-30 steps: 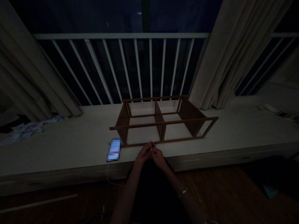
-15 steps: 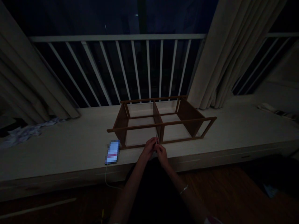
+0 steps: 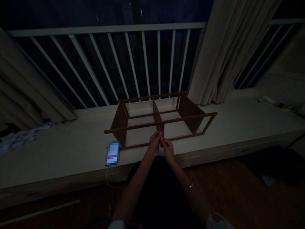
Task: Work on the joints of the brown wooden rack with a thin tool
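Note:
My left hand (image 3: 155, 142) and my right hand (image 3: 167, 147) meet fingertip to fingertip in front of a brown wooden shelf frame (image 3: 133, 126). Both are closed in a pinch. Whatever they hold between them is too small and dark to name. The frame lies on its side on a pale window ledge (image 3: 78, 143), with a middle panel (image 3: 156, 111) dividing it in two. My fingers overlap the lower end of that panel in view; whether they touch it I cannot tell.
A lit phone (image 3: 112, 153) with a white cable (image 3: 107, 178) lies left of the frame. White railings (image 3: 130, 60) stand behind, between beige curtains (image 3: 214, 60). Crumpled cloth (image 3: 26, 135) lies at the left. A pale strip (image 3: 47, 211) is on the wooden floor.
The view has shifted slightly, so the frame and phone appear a little higher and further left. My hands stay together, fingertips pinched, with the left hand more upright. The thin thing seen upright between them no longer shows clearly.

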Tool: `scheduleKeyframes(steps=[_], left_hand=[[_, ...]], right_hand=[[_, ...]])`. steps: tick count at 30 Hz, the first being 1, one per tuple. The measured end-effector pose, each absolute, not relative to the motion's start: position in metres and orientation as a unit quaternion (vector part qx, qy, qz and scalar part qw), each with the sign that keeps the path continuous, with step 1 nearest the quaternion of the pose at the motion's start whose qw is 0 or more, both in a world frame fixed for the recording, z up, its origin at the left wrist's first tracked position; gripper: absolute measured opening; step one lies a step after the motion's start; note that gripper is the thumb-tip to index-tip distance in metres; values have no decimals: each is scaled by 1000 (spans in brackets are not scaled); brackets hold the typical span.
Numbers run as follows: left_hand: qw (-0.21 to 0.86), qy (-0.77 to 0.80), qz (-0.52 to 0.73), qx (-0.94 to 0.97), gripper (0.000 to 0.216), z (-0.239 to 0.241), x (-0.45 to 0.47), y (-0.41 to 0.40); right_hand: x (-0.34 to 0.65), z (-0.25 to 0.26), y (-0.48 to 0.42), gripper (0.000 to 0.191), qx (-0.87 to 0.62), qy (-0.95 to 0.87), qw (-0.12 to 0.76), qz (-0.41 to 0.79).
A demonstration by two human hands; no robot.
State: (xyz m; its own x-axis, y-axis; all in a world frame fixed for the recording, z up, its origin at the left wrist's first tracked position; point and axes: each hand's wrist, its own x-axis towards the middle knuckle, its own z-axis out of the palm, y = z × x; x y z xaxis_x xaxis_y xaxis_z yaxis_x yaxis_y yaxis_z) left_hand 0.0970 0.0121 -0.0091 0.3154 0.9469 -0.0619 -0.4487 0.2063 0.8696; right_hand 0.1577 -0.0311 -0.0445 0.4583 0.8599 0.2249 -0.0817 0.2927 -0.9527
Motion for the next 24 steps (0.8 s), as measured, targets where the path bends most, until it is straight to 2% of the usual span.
scheduleKeyframes(steps=[7, 15, 24], left_hand=[[570, 337, 562, 496, 22, -1, 85, -9], [546, 330, 583, 503, 17, -15, 53, -21], [547, 362, 623, 425, 24, -29, 40, -46]], right_hand=[[150, -36, -46, 34, -514, -378, 700, 320], [147, -29, -57, 31, -512, -358, 687, 371], [123, -19, -73, 32, -500, -321, 709, 380]])
